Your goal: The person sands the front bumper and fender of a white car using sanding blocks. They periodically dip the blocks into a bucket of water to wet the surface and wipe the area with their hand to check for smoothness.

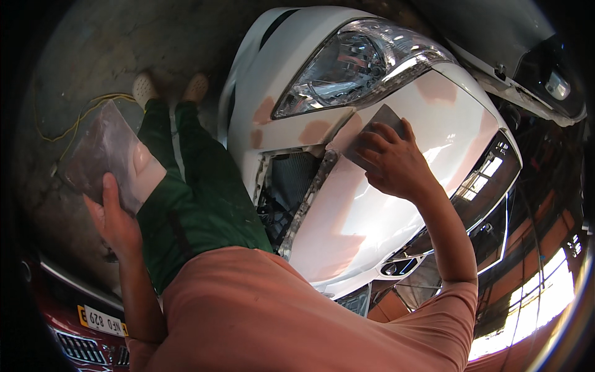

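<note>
My left hand grips the lower edge of a flat, grey-smeared putty board, thumb on top. A small pinkish lump of body filler sits near the board's right side. With fingers spread across its back, my right hand holds a dark grey, flat putty spreader against the front of a white car hood. The spreader lies near the hood's front edge, by a pinkish patch. More pinkish-brown patches mark the hood and bumper. The spreader's lower face is hidden.
A clear headlight sits beside the hood, with an open grille gap near my legs. A yellow cord lies on the concrete floor. Behind me stands a red vehicle; another car part is at far right.
</note>
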`<state>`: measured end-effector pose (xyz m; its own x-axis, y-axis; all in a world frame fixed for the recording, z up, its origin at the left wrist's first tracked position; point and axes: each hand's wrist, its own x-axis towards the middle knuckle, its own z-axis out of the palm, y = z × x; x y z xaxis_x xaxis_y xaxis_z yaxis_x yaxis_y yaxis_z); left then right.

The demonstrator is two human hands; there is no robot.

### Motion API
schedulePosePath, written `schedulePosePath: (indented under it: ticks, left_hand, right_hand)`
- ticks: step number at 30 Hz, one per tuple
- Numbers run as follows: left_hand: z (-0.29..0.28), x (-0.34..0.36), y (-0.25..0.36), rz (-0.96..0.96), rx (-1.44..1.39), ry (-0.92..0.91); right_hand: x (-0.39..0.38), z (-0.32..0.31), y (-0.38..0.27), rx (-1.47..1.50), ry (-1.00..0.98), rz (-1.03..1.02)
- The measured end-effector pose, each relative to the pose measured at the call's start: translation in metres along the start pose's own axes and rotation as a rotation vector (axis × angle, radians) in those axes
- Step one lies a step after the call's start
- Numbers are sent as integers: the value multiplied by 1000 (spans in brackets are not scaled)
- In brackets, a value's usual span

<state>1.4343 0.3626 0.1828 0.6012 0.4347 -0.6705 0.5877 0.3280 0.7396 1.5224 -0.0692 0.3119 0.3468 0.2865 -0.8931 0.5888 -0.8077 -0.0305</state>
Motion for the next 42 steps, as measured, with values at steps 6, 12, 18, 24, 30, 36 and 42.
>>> schedulePosePath:
  ticks: [6,12,18,24,30,36,42]
  left_hand:
    - [-1,-6,-2,-28,-36,-13]
    - [-3,-7,-2,-29,-33,11]
    - [4,-9,5,-19,-16,-8]
    - [5,-14,7,-47,-69,-28]
    - [-2,-10,12,-111,-86,40]
    - [-5,-4,10,-62,-57,16]
    - [11,-9,15,-74,-96,-34]
  right_hand:
    - [12,1,-3,32,98,-97]
    - [22,14,-8,21,71,-105]
    - [-15,11,-10,32,3,-12]
    - [-24,-4,-16,28,-5,44]
    - [14,-5,-7,-20,94,109]
    - [15,9,-13,-7,138,110]
    - [-20,21,-37,44,88,140]
